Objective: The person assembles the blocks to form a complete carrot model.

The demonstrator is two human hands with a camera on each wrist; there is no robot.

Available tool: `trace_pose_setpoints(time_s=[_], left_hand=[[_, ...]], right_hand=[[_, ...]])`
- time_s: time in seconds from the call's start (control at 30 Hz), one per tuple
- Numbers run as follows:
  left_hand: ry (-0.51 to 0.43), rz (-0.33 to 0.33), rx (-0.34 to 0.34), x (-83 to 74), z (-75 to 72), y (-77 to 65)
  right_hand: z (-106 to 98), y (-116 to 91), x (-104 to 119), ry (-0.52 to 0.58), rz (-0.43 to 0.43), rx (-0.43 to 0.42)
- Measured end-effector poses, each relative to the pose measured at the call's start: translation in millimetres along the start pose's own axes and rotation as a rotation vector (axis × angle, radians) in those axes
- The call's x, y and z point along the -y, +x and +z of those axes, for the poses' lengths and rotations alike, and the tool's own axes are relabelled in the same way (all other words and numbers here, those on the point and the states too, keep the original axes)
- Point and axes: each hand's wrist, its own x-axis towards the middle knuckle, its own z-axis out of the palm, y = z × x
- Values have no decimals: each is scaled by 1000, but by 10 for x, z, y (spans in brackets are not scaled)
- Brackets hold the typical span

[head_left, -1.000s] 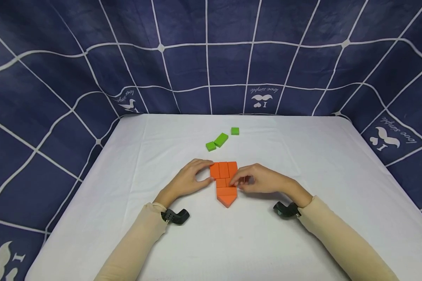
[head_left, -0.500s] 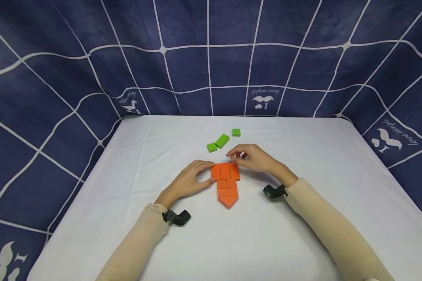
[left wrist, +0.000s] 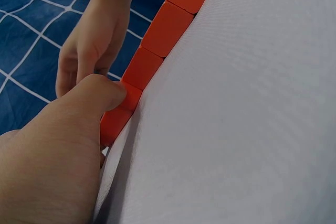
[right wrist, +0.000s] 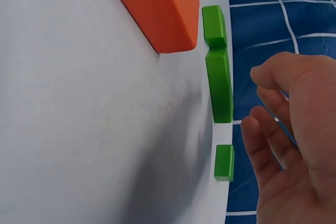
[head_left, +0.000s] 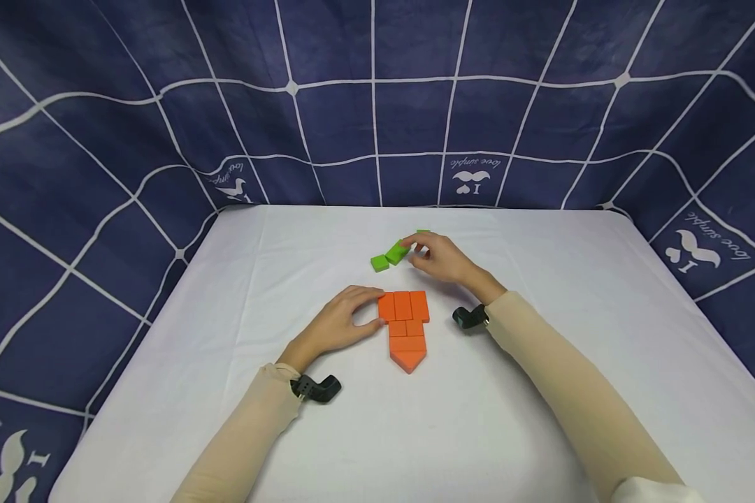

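Observation:
In the head view, several orange blocks (head_left: pixel 407 344) lie flat together in an arrow-like shape, with a pointed piece at the near end. My left hand (head_left: pixel 335 323) holds the leftmost orange block (head_left: pixel 386 306) of the far row, index finger at its far corner and thumb at its near corner. The left wrist view shows that thumb (left wrist: pixel 100 95) against the orange side. My right hand (head_left: pixel 443 260) hovers beside the longer green block (head_left: pixel 395 253), fingers loosely bent. In the right wrist view, a gap shows between its fingertips and the green block (right wrist: pixel 220 85).
A small green block (head_left: pixel 379 263) touches the near left end of the longer one. Another small green block (head_left: pixel 423 231) lies farther back, partly hidden by the right hand. White cloth (head_left: pixel 277 279) covers the table, and a dark blue checked curtain (head_left: pixel 409 119) stands behind.
My right hand has left the orange shape and moved away from me, to the green blocks. The left hand keeps its place at the orange blocks.

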Motion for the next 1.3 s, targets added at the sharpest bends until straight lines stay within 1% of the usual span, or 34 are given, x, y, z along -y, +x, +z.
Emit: trace_pose_setpoints(time_s=[0.1,0.23,0.4,0.47,0.57,0.67,0.87,0.97,1.13,1.3], left_hand=[[4,2,-5,5,5,1],[5,11,-12,8,12,0],[-2,17,-11,12,23,-2],[-5,19,-11,11,25,-1],[-2,16,-9,6,24,1],[1,10,-5,2,20,2],[4,8,-8,0,10,-9],[4,3,-8,-3,7,-15],[5,-2,-2,-9,8,-15],[5,0,-2,3,11,-3]], right_hand=[[7,86,-19,-36,4,22],[44,176,-70,-115,19,74],[115,230,-153,-170,46,123],[131,234,-173,-182,58,128],[133,228,-178,-190,68,113],[122,209,-178,-168,84,90],[100,148,-203,-114,152,64],[89,111,-208,-85,168,52],[66,23,-196,-6,193,32],[54,-70,-171,38,196,29]])
